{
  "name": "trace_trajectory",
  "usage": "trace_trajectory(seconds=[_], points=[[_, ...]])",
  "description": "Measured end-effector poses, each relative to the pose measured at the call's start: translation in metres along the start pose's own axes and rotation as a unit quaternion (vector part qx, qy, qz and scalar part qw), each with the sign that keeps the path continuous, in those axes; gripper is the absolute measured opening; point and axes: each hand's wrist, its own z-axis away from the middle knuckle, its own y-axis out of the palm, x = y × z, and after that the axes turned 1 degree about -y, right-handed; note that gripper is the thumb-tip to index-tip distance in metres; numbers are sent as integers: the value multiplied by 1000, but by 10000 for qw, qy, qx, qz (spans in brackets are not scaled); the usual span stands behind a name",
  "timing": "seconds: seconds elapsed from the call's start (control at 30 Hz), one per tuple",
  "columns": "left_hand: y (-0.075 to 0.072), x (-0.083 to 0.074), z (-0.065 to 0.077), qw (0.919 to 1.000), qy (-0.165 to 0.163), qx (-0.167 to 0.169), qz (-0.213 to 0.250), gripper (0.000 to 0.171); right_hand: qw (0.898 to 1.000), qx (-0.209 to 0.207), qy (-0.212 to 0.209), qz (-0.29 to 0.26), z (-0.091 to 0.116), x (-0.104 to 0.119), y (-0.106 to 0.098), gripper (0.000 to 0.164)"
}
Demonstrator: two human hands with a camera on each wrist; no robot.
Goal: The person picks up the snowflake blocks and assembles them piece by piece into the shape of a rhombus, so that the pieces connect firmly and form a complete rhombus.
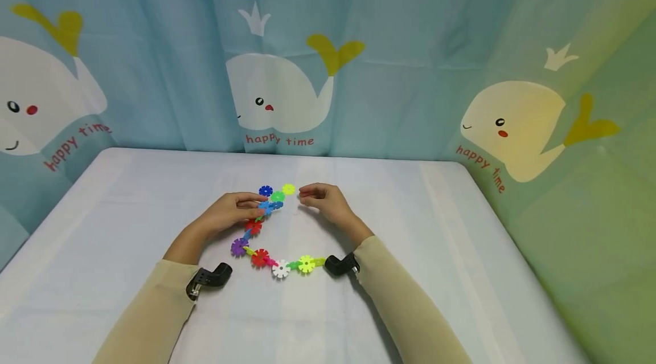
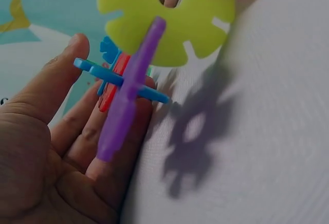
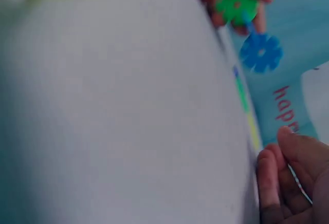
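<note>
A chain of colourful notched plastic snowflake discs curves over the table, with a purple disc [image 1: 238, 247], red disc [image 1: 260, 257], white disc [image 1: 281, 269] and yellow disc [image 1: 306, 264] among its links. My left hand [image 1: 233, 213] pinches the chain near its far end, by a light blue disc [image 1: 265, 208]; the right wrist view shows a green disc [image 3: 236, 4] at its fingers and a blue disc [image 3: 261, 53] beyond. My right hand [image 1: 328, 203] holds nothing, its fingers loosely bent just right of a yellow disc [image 1: 288, 189].
A dark blue disc [image 1: 265, 190] and a green disc [image 1: 277, 197] lie beside that yellow disc, past the chain's far end. The white-covered table [image 1: 410, 238] meets a whale-print curtain [image 1: 410, 68] behind. The chain's near end runs up to the right wrist's black camera [image 1: 340, 265].
</note>
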Motion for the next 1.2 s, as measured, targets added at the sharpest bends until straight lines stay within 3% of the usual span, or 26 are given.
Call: trace_trajectory(seconds=[0.17, 0.37, 0.63, 0.93, 1.2], points=[[-1, 0, 0, 10000, 23, -20, 87, 55, 9981, 333, 102, 508, -19, 5, -5, 30], [-1, 1, 0, 9997, 56, 5, 250, 54, 9877, 747, 136, 1366, -33, 16, -4, 39], [0, 5, -2, 9999, 74, -29, 138, 54, 9777, 574, 181, 2012, -41, 17, 6, 39], [1, 5, -2, 9999, 65, -84, 115, 56, 9770, 338, 268, 2089, -41, 17, 10, 29], [1, 5, -3, 9998, 66, -52, 174, 55, 9840, 247, 257, 1744, -35, 19, 8, 26]])
